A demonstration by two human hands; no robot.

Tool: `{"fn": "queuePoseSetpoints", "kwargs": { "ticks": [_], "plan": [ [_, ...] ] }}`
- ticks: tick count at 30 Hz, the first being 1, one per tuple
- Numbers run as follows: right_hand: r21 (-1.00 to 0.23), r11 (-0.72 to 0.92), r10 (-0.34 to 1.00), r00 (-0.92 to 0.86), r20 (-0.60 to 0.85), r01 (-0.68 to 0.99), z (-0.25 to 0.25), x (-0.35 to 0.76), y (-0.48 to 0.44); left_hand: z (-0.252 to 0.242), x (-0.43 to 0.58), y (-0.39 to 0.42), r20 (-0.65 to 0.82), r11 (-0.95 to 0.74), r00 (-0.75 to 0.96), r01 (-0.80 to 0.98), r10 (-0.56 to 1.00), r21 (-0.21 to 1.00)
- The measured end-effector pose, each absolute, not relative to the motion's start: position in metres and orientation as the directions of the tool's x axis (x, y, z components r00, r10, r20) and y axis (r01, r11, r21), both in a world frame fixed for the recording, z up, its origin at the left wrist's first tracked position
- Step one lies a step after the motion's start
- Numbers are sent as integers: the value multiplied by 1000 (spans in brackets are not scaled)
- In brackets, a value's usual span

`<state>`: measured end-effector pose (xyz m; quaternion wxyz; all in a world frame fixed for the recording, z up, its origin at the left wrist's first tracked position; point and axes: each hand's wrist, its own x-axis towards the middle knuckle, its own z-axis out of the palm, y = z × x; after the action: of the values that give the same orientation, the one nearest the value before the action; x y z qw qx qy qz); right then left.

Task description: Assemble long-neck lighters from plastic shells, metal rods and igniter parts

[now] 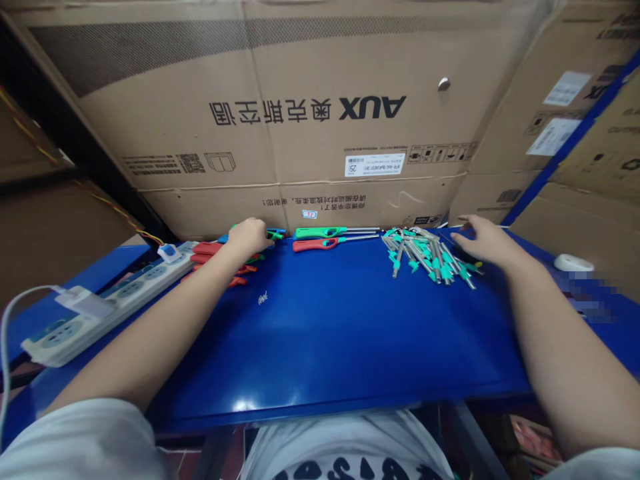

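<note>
My left hand (pixel 251 237) is over a pile of red, green and blue lighter handles (pixel 206 249), its fingers curled down among them. The fingertips are mostly hidden, so what they grip cannot be made out. Near the cardboard backing, my right hand (pixel 484 241) is open, thumb and fingers apart, at the right side of a heap of metal lighter tubes with teal ends (pixel 430 253). Between the two hands lie long-necked lighters, a green one (pixel 320 232) and a red one (pixel 315 245), their metal tubes pointing right.
A white power strip (pixel 140 287) with plugs and a cable runs along the left. Cardboard (pixel 300 60) walls the back of the blue table (pixel 350 347). Tiny metal bits (pixel 263 299) lie left of centre. A white rounded object (pixel 574 263) is at the right.
</note>
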<state>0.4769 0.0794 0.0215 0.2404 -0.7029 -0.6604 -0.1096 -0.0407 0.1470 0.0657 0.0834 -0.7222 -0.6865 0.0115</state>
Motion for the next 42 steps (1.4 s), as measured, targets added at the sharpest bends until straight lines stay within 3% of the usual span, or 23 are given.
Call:
{"fn": "queuePoseSetpoints", "kwargs": {
  "ticks": [4,7,9,11,13,15,17,23,26,28,34,42],
  "plan": [
    [-203,24,844,89,528,979,35,459,72,72,-26,133,107,-39,54,990,993,-138],
    [-194,109,796,31,605,975,47,428,63,82,-4,108,187,-121,145,984,972,-134],
    [-270,276,757,-35,652,922,52,398,55,84,17,82,223,-206,232,969,947,-136],
    [-444,385,788,-37,615,809,52,366,47,78,39,52,218,-376,408,910,887,-173],
    [-577,473,860,-208,466,666,47,336,38,63,58,22,171,-571,597,801,784,-180],
    [-590,619,780,-498,380,519,39,313,30,45,72,-1,111,-702,717,696,688,-149],
    [-593,688,670,-680,297,419,30,297,22,29,78,-15,62,-773,778,628,625,-92],
    [-626,688,615,-753,235,367,19,282,12,33,61,-24,114,-817,811,559,574,141],
    [-605,706,602,-762,240,368,23,284,9,41,37,-16,130,-784,775,597,618,167],
    [-541,746,576,-784,231,389,25,283,7,39,20,-6,104,-741,738,642,667,197],
    [-309,824,534,-834,141,476,21,277,6,19,-7,21,55,-674,750,556,659,487],
    [-355,727,658,-745,113,588,22,286,14,2,1,20,181,-634,671,526,719,567]
  ]
}}
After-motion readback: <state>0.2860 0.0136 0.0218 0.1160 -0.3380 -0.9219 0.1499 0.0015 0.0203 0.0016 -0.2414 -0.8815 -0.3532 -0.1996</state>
